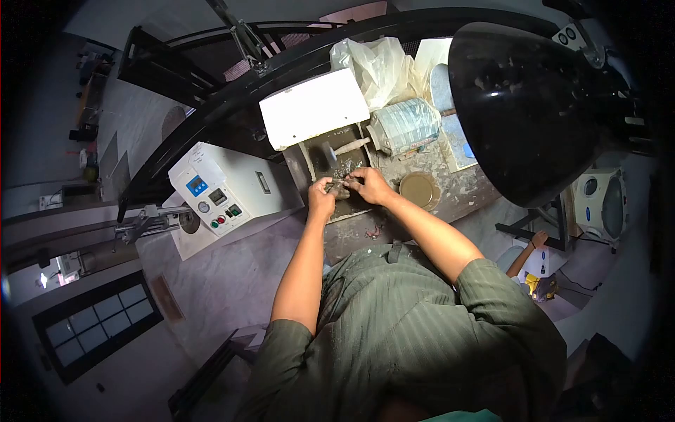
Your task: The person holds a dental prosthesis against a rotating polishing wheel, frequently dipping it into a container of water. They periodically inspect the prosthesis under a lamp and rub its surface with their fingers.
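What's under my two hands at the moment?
A dark, pale-flecked work surface shows around your left hand and right hand. The patch directly beneath them, and most of whatever sits between them, is covered.

A worn, grimy bench [458, 188] spreads under everything. Taken from its middle, a cloudy plastic jar [408, 126] lies on its side towards one o'clock, a stained board [458, 139] at two, a round brown dish [419, 188] at four, a small reddish scrap [374, 231] at six, and a crumpled plastic bag [376, 67] at twelve.
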Available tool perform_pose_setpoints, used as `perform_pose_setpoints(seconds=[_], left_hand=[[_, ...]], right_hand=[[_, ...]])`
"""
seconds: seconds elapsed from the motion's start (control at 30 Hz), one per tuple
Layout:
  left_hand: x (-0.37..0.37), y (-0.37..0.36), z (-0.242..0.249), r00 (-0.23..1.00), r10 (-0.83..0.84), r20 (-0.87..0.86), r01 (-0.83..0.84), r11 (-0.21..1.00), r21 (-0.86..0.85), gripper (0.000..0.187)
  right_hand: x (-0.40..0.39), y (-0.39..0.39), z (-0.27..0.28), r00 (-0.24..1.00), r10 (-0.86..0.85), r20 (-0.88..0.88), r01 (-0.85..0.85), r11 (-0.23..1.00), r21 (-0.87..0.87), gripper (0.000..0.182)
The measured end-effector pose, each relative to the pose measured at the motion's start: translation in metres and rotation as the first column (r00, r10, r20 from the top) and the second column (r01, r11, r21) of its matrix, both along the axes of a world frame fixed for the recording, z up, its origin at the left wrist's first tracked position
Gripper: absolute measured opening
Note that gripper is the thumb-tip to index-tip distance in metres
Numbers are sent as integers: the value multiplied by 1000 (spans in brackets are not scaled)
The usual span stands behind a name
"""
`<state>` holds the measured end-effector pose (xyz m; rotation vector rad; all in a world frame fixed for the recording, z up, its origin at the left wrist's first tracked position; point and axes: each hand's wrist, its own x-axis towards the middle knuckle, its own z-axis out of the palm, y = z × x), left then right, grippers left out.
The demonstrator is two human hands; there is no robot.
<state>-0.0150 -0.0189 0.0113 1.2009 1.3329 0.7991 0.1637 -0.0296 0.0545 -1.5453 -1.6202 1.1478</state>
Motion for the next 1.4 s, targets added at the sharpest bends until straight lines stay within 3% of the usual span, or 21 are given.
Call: perform_pose_setpoints(seconds=[0.07,0.13,0.17,0.23,0.27,0.3,0.37,0.4,0.47,0.73,0.8,0.87,0.9,0.97,1.03,1.1,1.13,1.2,1.23,1.3,1.4], left_hand=[[3,0,16,999,37,-25,-38,999,-37,27],[2,1,10,996,82,-27,-84,995,-48,26],[1,1,7,992,125,-32,-127,990,-60,25],[0,2,7,993,109,-49,-112,992,-56,24],[0,3,7,994,91,-66,-94,994,-51,23],[0,5,5,994,91,-65,-95,994,-52,23],[1,8,1,971,204,128,-185,972,-148,20],[3,10,5,971,201,129,-182,972,-148,20],[7,15,14,931,339,138,-308,929,-205,19],[16,29,2,918,393,44,-377,903,-205,18],[17,27,2,903,428,46,-407,884,-232,17],[14,24,5,886,403,228,-367,911,-187,13],[14,29,1,887,403,227,-367,911,-187,13],[15,31,-7,932,364,-10,-363,927,-97,13],[13,31,2,925,380,-10,-378,915,-140,13],[1,28,3,959,245,-141,-243,970,28,18],[-5,27,-1,958,245,-145,-244,969,27,18],[-14,20,-1,969,216,-124,-194,967,167,18],[-15,17,3,968,217,-128,-195,967,164,18],[-15,12,11,966,193,-174,-175,978,114,18],[-16,11,5,973,186,-140,-174,981,91,19]], right_hand=[[0,0,4,1000,-12,-9,12,999,-37,23],[-2,2,8,982,-169,-86,168,986,-21,30],[-2,2,10,983,-166,-84,165,986,-25,30],[-1,4,18,959,-140,-246,126,990,-70,33],[-3,4,14,955,-70,-287,93,993,68,34],[-4,7,12,972,42,-229,3,981,192,34],[-10,7,6,997,63,47,-73,963,259,32],[-10,9,5,997,60,48,-71,963,259,32],[-10,17,3,998,-62,15,62,998,3,28],[-18,36,-3,985,-115,130,123,991,-53,24],[-19,32,-5,986,-116,121,110,992,58,24],[-17,31,-8,988,-117,101,111,992,64,24],[-17,30,-7,990,-119,80,113,991,68,24],[-20,32,-7,988,-120,94,121,993,-3,24],[-19,38,-8,985,-128,114,135,990,-50,24],[-17,35,-16,996,-5,88,13,996,-86,35],[-18,33,-24,996,-3,84,11,996,-88,35],[-22,27,-31,908,103,406,-122,992,21,53],[-24,23,-30,909,106,403,-124,992,19,53],[-29,10,-26,784,362,505,-294,932,-212,68],[-32,-12,-19,740,477,474,-430,878,-213,59]])
